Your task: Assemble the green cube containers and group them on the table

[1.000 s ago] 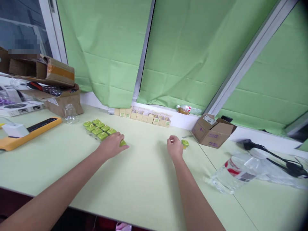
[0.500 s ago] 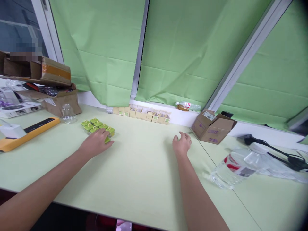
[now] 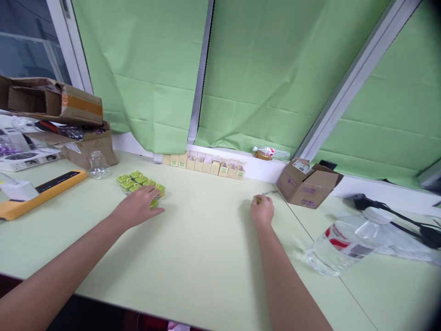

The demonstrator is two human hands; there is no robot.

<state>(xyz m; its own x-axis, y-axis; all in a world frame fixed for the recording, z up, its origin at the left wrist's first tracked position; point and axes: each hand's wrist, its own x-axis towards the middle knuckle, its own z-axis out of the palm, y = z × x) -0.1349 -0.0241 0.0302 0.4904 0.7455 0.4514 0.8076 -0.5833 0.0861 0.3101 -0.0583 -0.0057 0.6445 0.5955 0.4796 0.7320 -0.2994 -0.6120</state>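
On the left of the table stands a cluster of small green-lidded containers [image 3: 137,174], each lid with a pale loop mark. My left hand [image 3: 138,205] curves over the near end of the cluster, fingers and thumb around one green-lidded container [image 3: 154,203]; the palm hides part of it. Farther right, my right hand [image 3: 262,212] is closed low over the table. A bit of a small green item [image 3: 258,200] shows at its fingers, and a thin grey rod [image 3: 270,192] lies just beyond them. Whether rod and green item are one piece is unclear.
A row of small cream boxes [image 3: 206,164] lines the wall. An open carton [image 3: 306,184] and a large water bottle [image 3: 347,241] stand at right. At left are a yellow power strip [image 3: 62,187], a clear plastic jar [image 3: 98,166] and stacked cardboard boxes [image 3: 82,106].
My right hand has closed from open, curled fingers onto a small green item. My left hand has stayed at the green-lidded containers. The view has shifted slightly.
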